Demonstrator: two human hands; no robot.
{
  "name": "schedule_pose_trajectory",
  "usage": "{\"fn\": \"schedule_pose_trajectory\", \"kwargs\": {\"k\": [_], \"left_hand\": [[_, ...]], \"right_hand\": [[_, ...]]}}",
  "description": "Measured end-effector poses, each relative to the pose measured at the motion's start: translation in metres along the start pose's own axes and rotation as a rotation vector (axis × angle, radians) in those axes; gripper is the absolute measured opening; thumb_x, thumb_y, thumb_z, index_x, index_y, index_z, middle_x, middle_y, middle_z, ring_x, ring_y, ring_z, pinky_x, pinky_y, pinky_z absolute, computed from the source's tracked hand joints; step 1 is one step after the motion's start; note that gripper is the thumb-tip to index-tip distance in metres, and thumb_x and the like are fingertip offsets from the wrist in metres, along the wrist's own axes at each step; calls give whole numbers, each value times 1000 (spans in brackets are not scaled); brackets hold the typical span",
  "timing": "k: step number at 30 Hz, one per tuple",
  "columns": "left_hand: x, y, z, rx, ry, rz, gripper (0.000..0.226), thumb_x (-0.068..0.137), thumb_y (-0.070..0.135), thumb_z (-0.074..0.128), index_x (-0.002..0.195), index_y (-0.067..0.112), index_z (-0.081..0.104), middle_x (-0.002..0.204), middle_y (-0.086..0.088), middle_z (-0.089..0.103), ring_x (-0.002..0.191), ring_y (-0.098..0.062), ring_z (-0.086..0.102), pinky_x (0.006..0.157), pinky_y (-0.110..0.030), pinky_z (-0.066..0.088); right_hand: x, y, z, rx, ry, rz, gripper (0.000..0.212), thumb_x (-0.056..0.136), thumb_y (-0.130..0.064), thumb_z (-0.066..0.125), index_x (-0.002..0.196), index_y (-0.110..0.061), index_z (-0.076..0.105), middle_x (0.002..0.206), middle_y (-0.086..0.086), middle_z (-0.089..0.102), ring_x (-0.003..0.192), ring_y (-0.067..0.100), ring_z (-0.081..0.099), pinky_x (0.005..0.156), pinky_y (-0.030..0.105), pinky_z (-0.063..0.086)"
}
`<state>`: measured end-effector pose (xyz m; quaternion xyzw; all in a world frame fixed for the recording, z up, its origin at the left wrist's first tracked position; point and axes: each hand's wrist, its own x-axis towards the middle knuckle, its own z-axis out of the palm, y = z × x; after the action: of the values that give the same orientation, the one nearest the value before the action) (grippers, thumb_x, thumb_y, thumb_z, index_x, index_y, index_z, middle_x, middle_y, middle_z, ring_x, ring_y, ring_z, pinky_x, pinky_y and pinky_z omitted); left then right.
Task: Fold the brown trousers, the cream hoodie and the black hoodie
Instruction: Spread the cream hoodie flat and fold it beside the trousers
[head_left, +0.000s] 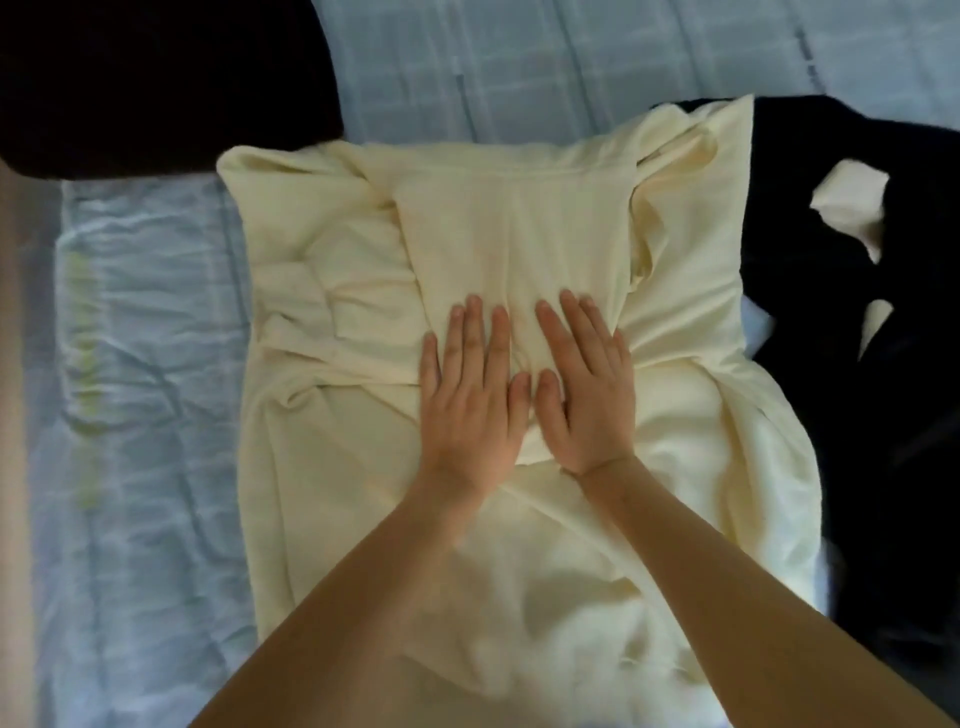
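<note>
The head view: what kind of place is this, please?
Probably a bedroom, with the work done on a bed. A wrinkled pale blue checked bedsheet covers the soft surface, and clothes lie on it: the cream hoodie under both flat hands, and the black hoodie beside it.

Wrinkled pale-blue plaid bedsheet (145, 415), dim light.

Both grips lie flat, side by side, thumbs touching, on the cream hoodie (519, 234): left grip (470, 400), right grip (587, 384). Hoodie spreads on the bed (145, 389) under and around them. Black hoodie (883, 415) right of right grip, touching cream hoodie. Brown trousers (156, 78) far-left of left grip, on bed.
</note>
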<state>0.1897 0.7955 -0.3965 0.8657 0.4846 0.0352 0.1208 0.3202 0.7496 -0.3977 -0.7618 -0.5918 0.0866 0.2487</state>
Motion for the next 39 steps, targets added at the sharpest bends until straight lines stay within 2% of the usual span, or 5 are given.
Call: {"fn": "schedule_pose_trajectory", "kwargs": {"k": [11, 19, 25, 34, 39], "left_hand": [[0, 6, -16, 17, -93, -54, 62, 103, 41, 10, 158, 14, 7, 166, -10, 5, 153, -23, 3, 123, -46, 4], [-144, 5, -53, -377, -36, -34, 57, 98, 34, 50, 149, 12, 39, 155, -18, 35, 144, -32, 31, 119, -46, 24], [-256, -28, -33, -171, -22, 159, 46, 95, 40, 48, 130, 14, 65, 142, -7, 57, 135, -29, 49, 114, -54, 31], [-266, -57, -56, -96, 336, 130, 33, 96, 13, 44, 99, 1, 75, 94, -11, 76, 93, -25, 71, 104, -50, 46], [-294, -74, -62, -120, 44, 125, 41, 96, 21, 40, 116, 3, 71, 124, -12, 68, 118, -31, 64, 108, -62, 35]], "right_hand": [[-2, -11, -14, -4, -35, 16, 53, 100, -26, 37, 152, -15, 41, 159, 10, 36, 150, 26, 27, 119, 48, 24], [-116, -36, -83, 173, -162, -40, 47, 96, -19, 53, 141, -4, 52, 148, 17, 49, 139, 33, 41, 118, 42, 30], [-231, -19, -85, 64, -356, -133, 50, 94, -33, 65, 140, -16, 57, 150, 5, 50, 147, 26, 34, 120, 52, 21], [-228, -51, -79, 127, -185, -204, 33, 97, -35, 52, 112, -16, 74, 120, -2, 72, 127, 29, 58, 112, 59, 32], [-239, -61, -73, -4, -438, -273, 37, 99, -19, 60, 135, -18, 62, 142, 0, 58, 139, 26, 47, 116, 58, 26]]}}
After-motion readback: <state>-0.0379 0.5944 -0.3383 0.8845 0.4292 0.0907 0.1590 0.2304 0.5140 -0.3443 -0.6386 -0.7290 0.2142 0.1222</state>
